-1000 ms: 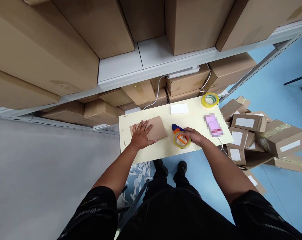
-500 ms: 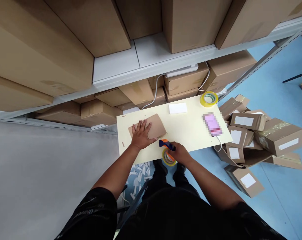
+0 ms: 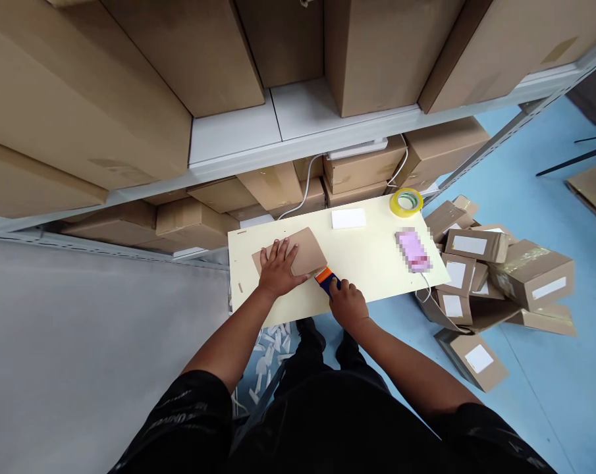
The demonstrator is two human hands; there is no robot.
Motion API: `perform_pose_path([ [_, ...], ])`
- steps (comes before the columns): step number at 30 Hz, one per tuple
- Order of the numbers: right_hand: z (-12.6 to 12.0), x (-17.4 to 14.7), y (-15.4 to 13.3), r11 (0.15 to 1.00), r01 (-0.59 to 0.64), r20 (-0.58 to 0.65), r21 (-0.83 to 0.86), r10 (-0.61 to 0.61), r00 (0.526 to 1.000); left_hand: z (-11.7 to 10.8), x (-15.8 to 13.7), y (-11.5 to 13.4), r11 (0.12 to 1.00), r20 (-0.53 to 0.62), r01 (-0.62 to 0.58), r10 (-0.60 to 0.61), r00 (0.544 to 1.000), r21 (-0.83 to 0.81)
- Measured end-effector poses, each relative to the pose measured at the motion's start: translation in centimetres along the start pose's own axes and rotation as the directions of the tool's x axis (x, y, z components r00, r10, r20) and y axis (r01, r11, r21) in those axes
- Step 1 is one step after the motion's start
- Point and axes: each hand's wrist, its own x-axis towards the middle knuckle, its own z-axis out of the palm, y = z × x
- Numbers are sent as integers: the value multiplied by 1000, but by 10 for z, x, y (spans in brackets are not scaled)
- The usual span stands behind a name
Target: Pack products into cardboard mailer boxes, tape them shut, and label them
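My left hand (image 3: pixel 278 268) lies with spread fingers on a small brown cardboard box (image 3: pixel 307 250) at the left part of the cream tabletop (image 3: pixel 371 276). In my right hand (image 3: pixel 348 304) is a blue and orange tape dispenser (image 3: pixel 326 279). Its orange front end is at the box's near right corner, where I cannot tell whether tape is stuck on. The dispenser's tape roll is hidden from this angle.
A yellow tape roll (image 3: pixel 406 202), a white card stack (image 3: pixel 348 218) and a blurred pink phone (image 3: pixel 413 250) with a cable lie on the tabletop. Shelves of cartons (image 3: pixel 377 59) stand behind. Labelled boxes (image 3: pixel 468 245) are piled on the floor at right.
My right hand has tilted the tape dispenser, turning its orange end up to the box's corner; its roll has gone out of sight. My left hand stays on the box.
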Motion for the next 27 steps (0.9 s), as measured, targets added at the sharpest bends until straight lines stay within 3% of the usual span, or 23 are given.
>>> perform_pose_path([
  [4, -1, 1, -7, 999, -29, 2, 24, 29, 1000, 1, 0, 0, 1000, -12, -9, 9, 1000, 8],
  [8, -12, 6, -19, 954, -187, 121, 235, 162, 979, 4, 1, -1, 1000, -22, -12, 12, 1000, 9],
  [12, -13, 13, -13, 805, -324, 257, 498, 219, 941, 7, 1, -3, 999, -36, -34, 33, 999, -21],
  [16, -13, 25, 7, 624, -341, 353, 703, 111, 929, 10, 1, -4, 996, -57, -63, 59, 997, -66],
  [18, -20, 33, 17, 672, -276, 342, 688, 35, 939, 11, 0, -4, 993, -62, -75, 69, 996, -93],
  [22, -44, 47, 28, 928, -12, 262, 373, -93, 961, 12, 0, -4, 988, -78, -83, 73, 994, -130],
  [24, -54, 49, 27, 975, 74, 247, 209, -126, 961, 13, 0, -4, 987, -84, -82, 71, 994, -135],
  [27, -57, 43, 18, 992, 91, 252, 89, -110, 961, 12, -1, -3, 987, -93, -84, 72, 993, -136],
])
